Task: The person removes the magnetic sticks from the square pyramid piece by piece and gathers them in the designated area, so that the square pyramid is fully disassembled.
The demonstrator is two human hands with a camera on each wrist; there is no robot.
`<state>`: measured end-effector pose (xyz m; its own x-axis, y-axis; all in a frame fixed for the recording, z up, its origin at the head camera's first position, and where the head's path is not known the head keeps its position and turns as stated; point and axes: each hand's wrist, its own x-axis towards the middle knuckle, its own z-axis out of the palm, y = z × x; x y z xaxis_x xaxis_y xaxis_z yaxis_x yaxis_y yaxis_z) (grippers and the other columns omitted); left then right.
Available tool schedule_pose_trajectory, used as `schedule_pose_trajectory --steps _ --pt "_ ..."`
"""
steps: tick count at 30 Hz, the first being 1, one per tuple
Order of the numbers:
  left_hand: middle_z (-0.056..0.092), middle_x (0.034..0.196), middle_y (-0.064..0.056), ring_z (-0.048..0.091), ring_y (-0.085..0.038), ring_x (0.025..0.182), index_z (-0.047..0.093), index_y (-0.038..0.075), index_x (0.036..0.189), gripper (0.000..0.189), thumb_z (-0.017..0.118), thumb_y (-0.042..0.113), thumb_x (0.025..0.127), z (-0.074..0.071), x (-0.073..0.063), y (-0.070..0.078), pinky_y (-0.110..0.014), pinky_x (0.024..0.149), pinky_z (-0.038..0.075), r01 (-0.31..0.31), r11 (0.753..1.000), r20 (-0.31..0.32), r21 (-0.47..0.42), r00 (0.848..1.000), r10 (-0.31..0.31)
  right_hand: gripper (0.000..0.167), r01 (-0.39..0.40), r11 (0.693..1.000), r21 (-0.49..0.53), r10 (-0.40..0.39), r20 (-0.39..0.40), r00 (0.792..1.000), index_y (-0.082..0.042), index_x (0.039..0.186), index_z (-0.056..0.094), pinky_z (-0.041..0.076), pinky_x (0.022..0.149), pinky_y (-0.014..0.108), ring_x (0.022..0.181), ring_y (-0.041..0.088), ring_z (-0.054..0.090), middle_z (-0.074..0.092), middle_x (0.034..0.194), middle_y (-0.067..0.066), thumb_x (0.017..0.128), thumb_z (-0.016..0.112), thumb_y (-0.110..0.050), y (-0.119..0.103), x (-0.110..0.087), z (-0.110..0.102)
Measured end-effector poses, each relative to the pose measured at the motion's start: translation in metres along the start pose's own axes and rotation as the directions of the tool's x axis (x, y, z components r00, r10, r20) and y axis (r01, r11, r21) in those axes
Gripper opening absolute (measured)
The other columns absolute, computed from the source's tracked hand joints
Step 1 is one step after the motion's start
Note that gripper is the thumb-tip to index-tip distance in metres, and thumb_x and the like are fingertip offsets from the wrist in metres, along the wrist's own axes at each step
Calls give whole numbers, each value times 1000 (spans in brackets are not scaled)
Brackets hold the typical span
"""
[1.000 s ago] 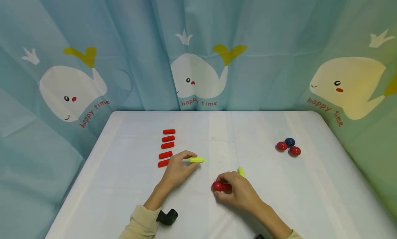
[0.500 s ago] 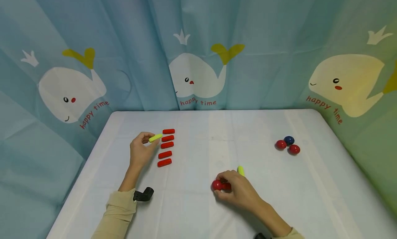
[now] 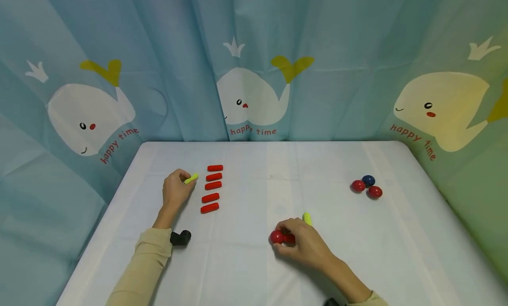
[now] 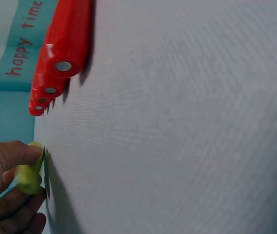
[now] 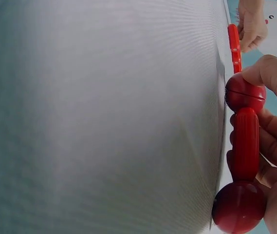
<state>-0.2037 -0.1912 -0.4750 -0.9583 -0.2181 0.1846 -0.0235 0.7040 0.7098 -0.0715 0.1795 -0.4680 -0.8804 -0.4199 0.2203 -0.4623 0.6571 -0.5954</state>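
Observation:
My left hand (image 3: 176, 189) pinches a yellow-green magnetic rod (image 3: 191, 178) between thumb and fingers, low over the table at the left of the red rods. In the left wrist view this rod (image 4: 29, 173) is blurred. My right hand (image 3: 305, 244) holds a red magnetic rod (image 5: 246, 146) with a red ball (image 5: 245, 92) at one end and a second red ball (image 5: 239, 207) at the other. Thumb and fingers grip the far ball. Behind that hand another yellow-green rod (image 3: 307, 218) pokes out, partly hidden; whether it joins the held piece I cannot tell.
Several red magnetic rods (image 3: 213, 185) lie in a column at the left of the white table (image 3: 246, 262). Two red balls (image 3: 375, 192) and a blue ball (image 3: 368, 180) sit together at the right. A whale-print curtain (image 3: 190, 76) hangs behind and along the sides.
My left hand has carried the yellow-green rod from the table's middle to the left, past the red rods, and turned it. My right hand holds its place.

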Motion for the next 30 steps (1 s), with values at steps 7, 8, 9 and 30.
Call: schedule_pose_trajectory --steps 7,8,9,30 --pt "72 107 -24 65 -38 99 68 -3 105 23 78 11 89 1 0 2 -51 85 52 18 1000 46 21 999 -19 29 10 1000 -4 -10 1 1000 -13 102 70 55 72 22 83 3 58 68 94 -9 78 87 -15 0 0 -1" --pt "72 107 -24 65 -38 100 68 -4 106 24 78 11 89 1 0 2 -51 86 51 18 1000 47 14 999 -19 29 12 1000 -1 -12 1 1000 -14 102 70 55 72 22 83 3 58 68 94 -9 78 87 -15 0 0 -2" --pt "71 108 -25 65 -38 101 68 -4 106 25 78 10 88 1 0 2 -51 87 51 20 1000 48 5 999 -20 28 14 1000 2 -14 0 1000 -14 101 70 55 72 22 83 3 58 68 94 -9 78 87 -14 0 0 -2" --pt "75 102 -18 68 -37 103 64 -4 120 33 74 10 92 8 -59 45 -54 86 54 -230 957 -87 -180 972 217 34 119 989 -86 -121 -13 993 -11 109 73 53 77 25 89 5 54 65 97 -10 77 85 -14 2 5 2"
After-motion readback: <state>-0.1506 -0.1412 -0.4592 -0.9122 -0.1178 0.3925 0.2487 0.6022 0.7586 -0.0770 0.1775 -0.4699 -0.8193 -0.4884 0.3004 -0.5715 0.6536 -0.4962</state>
